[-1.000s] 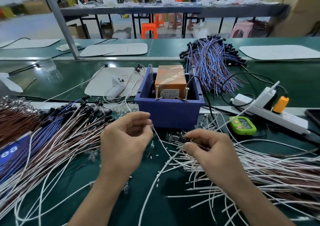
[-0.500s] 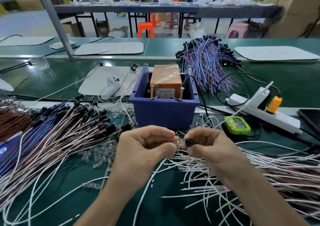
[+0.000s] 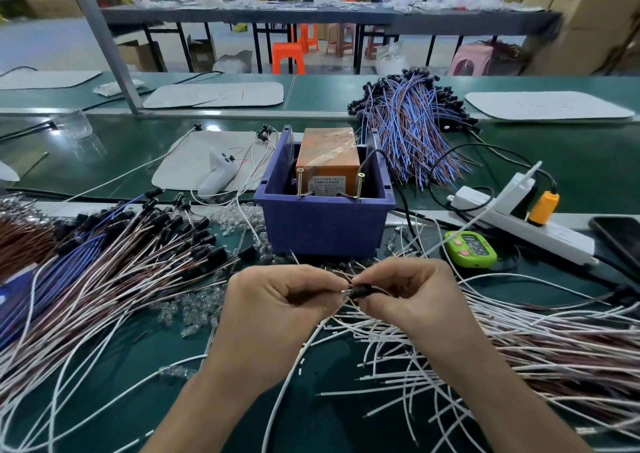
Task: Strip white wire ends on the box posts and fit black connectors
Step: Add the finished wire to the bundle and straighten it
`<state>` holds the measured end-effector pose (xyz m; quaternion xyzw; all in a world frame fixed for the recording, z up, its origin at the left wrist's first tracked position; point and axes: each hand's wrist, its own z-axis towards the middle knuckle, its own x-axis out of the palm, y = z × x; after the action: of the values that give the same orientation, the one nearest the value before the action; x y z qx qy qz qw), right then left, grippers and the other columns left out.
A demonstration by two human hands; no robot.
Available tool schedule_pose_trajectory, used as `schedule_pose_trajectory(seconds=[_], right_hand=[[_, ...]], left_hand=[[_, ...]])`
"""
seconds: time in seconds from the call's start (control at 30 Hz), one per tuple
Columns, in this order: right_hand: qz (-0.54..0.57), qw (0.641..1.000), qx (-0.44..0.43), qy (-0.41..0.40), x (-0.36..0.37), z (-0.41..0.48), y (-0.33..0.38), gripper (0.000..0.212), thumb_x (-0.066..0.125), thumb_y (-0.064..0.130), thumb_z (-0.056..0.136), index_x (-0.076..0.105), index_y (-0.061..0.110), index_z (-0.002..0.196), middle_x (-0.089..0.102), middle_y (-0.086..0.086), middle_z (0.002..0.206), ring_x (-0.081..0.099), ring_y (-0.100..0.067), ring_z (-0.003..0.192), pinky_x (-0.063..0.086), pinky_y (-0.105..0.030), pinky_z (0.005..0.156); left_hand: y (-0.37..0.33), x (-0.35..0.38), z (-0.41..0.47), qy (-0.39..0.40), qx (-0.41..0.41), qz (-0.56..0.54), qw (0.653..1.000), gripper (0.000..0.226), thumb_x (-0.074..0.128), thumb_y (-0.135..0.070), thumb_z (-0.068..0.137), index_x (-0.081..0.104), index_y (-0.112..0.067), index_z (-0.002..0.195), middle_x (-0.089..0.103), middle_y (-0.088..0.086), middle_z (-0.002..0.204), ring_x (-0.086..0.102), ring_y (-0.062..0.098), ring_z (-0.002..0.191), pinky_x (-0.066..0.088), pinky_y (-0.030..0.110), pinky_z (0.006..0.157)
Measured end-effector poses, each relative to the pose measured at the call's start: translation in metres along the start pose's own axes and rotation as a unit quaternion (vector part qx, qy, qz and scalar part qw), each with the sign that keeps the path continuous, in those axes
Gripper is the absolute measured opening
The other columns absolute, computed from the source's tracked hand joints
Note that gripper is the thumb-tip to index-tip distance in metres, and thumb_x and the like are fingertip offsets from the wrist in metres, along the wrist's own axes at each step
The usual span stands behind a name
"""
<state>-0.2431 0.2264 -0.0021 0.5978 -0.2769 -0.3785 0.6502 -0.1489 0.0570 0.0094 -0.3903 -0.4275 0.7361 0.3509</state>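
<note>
I see both hands meeting low over the dark green tabletop point(image 3: 173, 366), just in front of the deep blue plastic box point(image 3: 322, 224). The right hand point(image 3: 412, 296) has its fingers clamped on a small black cylindrical connector point(image 3: 360, 291), thumb below and forefinger on top. The left hand point(image 3: 277, 300) is curled, with its thumb and forefinger pinched together against the connector's left end. I cannot tell what else, if anything, sits between them. A thin white wire point(image 3: 294, 366) trails down from between the hands towards me.

The box holds an orange taped block point(image 3: 329, 154), and two upright brass posts point(image 3: 299, 182) stand at its near wall. Loose white wires point(image 3: 450, 366) fan out under my right forearm. To my left lies a heap of wires fitted with black connectors point(image 3: 138, 255). A lime green timer point(image 3: 470, 248) lies right of the box, beside a white power strip point(image 3: 540, 230).
</note>
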Motion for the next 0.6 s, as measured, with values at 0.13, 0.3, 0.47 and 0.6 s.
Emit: schedule_pose_trajectory(seconds=[0.13,0.3,0.47,0.6], right_hand=[[-0.103,0.994,-0.044,-0.019,0.001,-0.003,0.003,0.036,0.079,-0.006,0.076,0.083,0.029,0.083,0.078,0.006,0.079,0.073,-0.010,0.074,0.054,-0.017,0.068],[-0.134,0.989,-0.058,-0.029,0.001,-0.004,0.008,0.036,0.081,-0.004,0.076,0.083,0.031,0.083,0.077,0.011,0.078,0.073,-0.006,0.073,0.051,-0.012,0.066],[-0.151,0.986,-0.060,-0.036,-0.001,-0.005,0.009,0.035,0.083,0.000,0.076,0.082,0.034,0.084,0.077,0.011,0.076,0.072,-0.007,0.069,0.054,-0.016,0.063],[-0.165,0.983,-0.069,-0.039,-0.004,-0.006,0.010,0.036,0.083,-0.001,0.075,0.083,0.034,0.085,0.076,0.016,0.076,0.072,-0.005,0.069,0.050,-0.011,0.062]], left_hand=[[-0.002,0.000,-0.001,0.009,-0.003,0.022,1.000,0.041,0.088,0.001,0.074,0.083,-0.037,0.089,0.078,-0.018,0.081,0.076,0.003,0.076,0.059,0.016,0.071],[-0.001,0.007,0.000,-0.010,-0.060,-0.050,0.997,0.042,0.086,0.010,0.070,0.084,-0.031,0.079,0.079,-0.006,0.077,0.077,0.011,0.073,0.058,0.016,0.069],[-0.001,0.016,0.002,-0.046,-0.084,-0.112,0.989,0.045,0.083,0.018,0.067,0.084,-0.026,0.072,0.079,0.001,0.075,0.077,0.014,0.070,0.058,0.017,0.067],[-0.002,0.020,0.002,-0.036,-0.092,-0.125,0.987,0.047,0.083,0.019,0.067,0.084,-0.028,0.071,0.079,0.001,0.074,0.077,0.012,0.069,0.058,0.015,0.066]])
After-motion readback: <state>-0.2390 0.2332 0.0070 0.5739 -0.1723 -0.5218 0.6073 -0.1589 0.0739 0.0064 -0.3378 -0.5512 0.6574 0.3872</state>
